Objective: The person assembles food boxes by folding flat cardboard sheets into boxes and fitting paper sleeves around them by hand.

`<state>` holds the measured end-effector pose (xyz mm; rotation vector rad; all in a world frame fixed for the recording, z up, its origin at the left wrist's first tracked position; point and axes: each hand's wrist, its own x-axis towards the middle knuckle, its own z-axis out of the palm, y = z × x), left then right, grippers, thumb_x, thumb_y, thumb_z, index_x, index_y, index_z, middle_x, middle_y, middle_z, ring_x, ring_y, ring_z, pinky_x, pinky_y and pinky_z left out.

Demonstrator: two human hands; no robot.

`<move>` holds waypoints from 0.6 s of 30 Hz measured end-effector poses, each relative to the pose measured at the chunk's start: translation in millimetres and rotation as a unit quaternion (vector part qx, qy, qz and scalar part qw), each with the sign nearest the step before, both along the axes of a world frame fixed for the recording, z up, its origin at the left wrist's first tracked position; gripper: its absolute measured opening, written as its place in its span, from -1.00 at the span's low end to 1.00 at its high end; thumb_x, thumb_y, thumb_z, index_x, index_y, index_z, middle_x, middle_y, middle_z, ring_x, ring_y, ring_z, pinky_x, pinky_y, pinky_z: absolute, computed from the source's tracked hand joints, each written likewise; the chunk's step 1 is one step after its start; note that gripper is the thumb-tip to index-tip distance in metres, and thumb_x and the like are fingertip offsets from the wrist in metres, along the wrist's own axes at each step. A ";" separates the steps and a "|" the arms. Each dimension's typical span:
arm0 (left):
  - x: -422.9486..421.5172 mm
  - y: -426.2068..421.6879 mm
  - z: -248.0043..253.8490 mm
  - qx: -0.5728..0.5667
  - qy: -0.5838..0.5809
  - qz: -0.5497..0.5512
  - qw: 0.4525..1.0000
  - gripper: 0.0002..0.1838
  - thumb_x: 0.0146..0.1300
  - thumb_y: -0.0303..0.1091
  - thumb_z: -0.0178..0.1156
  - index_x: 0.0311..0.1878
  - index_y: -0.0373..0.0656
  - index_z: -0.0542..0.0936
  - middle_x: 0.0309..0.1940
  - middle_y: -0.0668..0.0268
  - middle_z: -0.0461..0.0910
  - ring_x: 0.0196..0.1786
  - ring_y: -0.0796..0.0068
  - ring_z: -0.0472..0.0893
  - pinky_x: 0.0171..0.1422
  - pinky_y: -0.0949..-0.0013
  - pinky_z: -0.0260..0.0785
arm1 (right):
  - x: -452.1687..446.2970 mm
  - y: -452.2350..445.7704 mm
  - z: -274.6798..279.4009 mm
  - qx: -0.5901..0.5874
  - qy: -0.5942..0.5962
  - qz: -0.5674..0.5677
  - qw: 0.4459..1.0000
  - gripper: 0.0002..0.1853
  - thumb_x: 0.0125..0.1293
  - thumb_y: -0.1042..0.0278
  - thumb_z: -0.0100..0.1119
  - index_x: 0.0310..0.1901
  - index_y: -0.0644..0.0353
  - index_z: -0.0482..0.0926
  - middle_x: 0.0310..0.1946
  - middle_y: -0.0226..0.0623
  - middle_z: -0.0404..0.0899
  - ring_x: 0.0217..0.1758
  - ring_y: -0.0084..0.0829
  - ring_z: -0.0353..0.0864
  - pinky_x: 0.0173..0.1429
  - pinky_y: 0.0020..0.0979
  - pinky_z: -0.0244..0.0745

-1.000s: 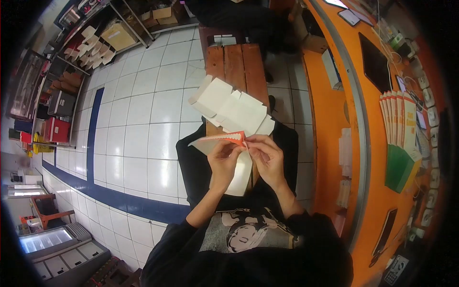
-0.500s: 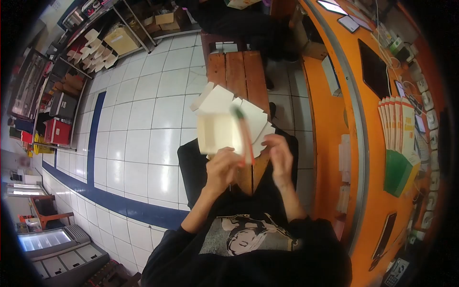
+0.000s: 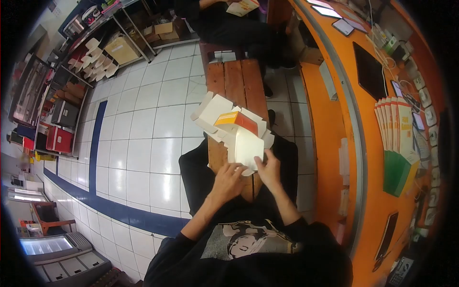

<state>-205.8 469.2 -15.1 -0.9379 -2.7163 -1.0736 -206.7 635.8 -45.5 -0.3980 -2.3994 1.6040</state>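
Between my knees, over the wooden bench (image 3: 233, 79), is a partly folded paper food box (image 3: 249, 144) with a white inside and a red and yellow printed outer side. My left hand (image 3: 228, 182) has its bent fingers at the box's near left edge, gripping a flap. On the near right corner, my right hand (image 3: 269, 171) pinches the cardboard with the thumb over its white face. Beneath and beyond the box, white unfolded carton sheets (image 3: 210, 111) lie fanned on the bench.
Along the right runs an orange counter (image 3: 368, 201) bearing a stack of printed cartons (image 3: 398, 143), a black tablet (image 3: 369, 69) and phones. Another person's hand holds a printed carton (image 3: 243, 6) beyond the bench. Shelves with folded white boxes (image 3: 93, 62) stand at the left.
The box has turned, bringing its red and yellow side into view at the far edge. My right hand, apart from it before, has moved left onto it. The other person's carton shows more.
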 end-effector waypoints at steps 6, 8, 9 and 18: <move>-2.5 7.4 -63.0 0.096 -0.155 0.076 0.980 -0.77 0.13 -0.42 0.26 -0.14 -0.23 0.56 -0.37 0.17 0.63 -0.36 0.34 0.63 -0.33 0.38 0.44 | 6.9 -6.6 -47.5 0.034 0.053 0.039 0.997 -0.68 0.15 0.47 0.18 -0.04 0.32 0.52 -0.29 -0.06 0.58 -0.21 -0.17 0.60 -0.15 -0.28 0.46; -2.3 6.7 -76.6 0.121 -0.195 0.087 0.969 -0.79 0.16 -0.41 0.25 -0.14 -0.26 0.56 -0.42 0.18 0.64 -0.39 0.41 0.63 -0.35 0.41 0.44 | 10.4 -4.4 -52.0 0.034 0.001 0.070 0.997 -0.68 0.12 0.49 0.24 -0.06 0.34 0.53 -0.38 -0.10 0.60 -0.36 -0.30 0.64 -0.29 -0.37 0.47; -1.6 6.2 -83.4 0.145 -0.235 0.100 0.956 -0.79 0.19 -0.40 0.24 -0.15 -0.29 0.56 -0.47 0.19 0.64 -0.42 0.47 0.63 -0.37 0.45 0.45 | 12.9 -4.5 -49.7 0.035 0.002 0.071 0.997 -0.68 0.12 0.49 0.24 -0.06 0.34 0.53 -0.38 -0.10 0.60 -0.36 -0.30 0.64 -0.29 -0.37 0.47; 4.5 4.0 -129.8 0.389 -0.589 0.118 0.698 -0.73 0.20 -0.43 0.25 -0.06 -0.32 0.50 -0.27 0.15 0.62 -0.26 0.46 0.62 -0.13 0.50 0.52 | 30.8 -9.3 -61.1 0.075 -0.015 0.155 0.985 -0.60 0.03 0.57 0.26 -0.03 0.31 0.51 -0.48 -0.11 0.60 -0.44 -0.27 0.64 -0.31 -0.37 0.51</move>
